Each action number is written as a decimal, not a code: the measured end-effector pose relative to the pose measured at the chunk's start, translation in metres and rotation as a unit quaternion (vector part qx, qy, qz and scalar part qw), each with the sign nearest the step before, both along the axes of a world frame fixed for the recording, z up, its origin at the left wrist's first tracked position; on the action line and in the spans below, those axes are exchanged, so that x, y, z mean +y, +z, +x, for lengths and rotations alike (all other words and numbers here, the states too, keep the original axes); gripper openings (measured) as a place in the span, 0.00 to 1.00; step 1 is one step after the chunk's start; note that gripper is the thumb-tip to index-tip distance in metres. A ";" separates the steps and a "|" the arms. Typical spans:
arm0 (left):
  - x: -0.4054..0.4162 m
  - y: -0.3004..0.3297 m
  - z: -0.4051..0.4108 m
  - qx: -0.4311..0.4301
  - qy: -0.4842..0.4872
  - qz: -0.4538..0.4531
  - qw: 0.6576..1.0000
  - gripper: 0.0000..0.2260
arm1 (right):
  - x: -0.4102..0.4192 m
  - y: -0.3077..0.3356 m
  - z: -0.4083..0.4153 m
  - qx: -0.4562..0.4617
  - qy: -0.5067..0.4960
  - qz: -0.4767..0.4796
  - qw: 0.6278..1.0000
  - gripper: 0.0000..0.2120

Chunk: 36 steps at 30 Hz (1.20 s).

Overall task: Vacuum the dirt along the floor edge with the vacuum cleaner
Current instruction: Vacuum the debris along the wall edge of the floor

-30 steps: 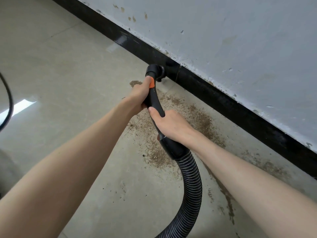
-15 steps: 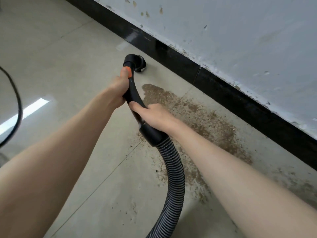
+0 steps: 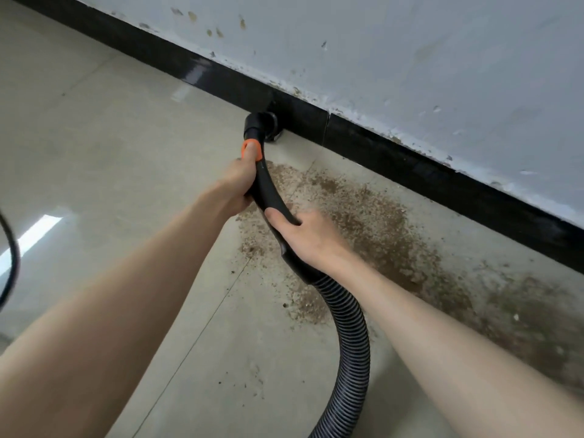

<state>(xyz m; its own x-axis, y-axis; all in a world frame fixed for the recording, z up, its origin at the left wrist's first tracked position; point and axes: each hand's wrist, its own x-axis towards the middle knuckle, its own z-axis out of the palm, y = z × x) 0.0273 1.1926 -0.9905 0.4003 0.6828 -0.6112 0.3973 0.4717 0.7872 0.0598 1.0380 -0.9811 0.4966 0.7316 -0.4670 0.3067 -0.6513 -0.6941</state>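
While the vacuum nozzle [image 3: 264, 126] sits low on the floor [image 3: 110, 147], right up against the black baseboard [image 3: 410, 162], it points at the edge where dirt likes to hide. It joins a curved black handle [image 3: 268, 194] with an orange band, and a ribbed hose [image 3: 350, 336] runs back from the handle and out of the bottom of the view. The left hand [image 3: 235, 184] is wrapped around the top of the handle, thumb on the orange band, most likely to steer the tip. The right hand [image 3: 305, 237] is curled around the lower part, just above the hose (probably to take the weight and push). A big brown patch of dirt [image 3: 373, 229] lies on the floor beside the baseboard, under and to the right of the hands, so most of the cleaning looks not yet done. Above the baseboard is a pale wall [image 3: 410, 58] with chips and spots. At the far left edge a thin dark cable [image 3: 12, 260] curves over the floor.
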 end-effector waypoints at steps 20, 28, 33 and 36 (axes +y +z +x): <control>-0.128 -0.005 0.008 -0.068 -0.043 -0.110 0.991 0.30 | -0.121 0.029 -0.031 -0.107 -0.091 -0.102 0.985 0.29; -0.044 0.004 -0.068 -0.061 0.100 -0.014 0.993 0.29 | -0.037 0.037 -0.074 -0.107 0.026 -0.044 0.993 0.28; -0.010 -0.003 -0.125 -0.042 0.135 0.001 0.990 0.25 | 0.004 0.028 -0.110 -0.106 0.083 -0.052 0.990 0.31; -0.004 -0.013 -0.143 -0.028 0.150 -0.009 0.988 0.22 | 0.013 0.021 -0.124 -0.099 0.095 -0.063 0.989 0.30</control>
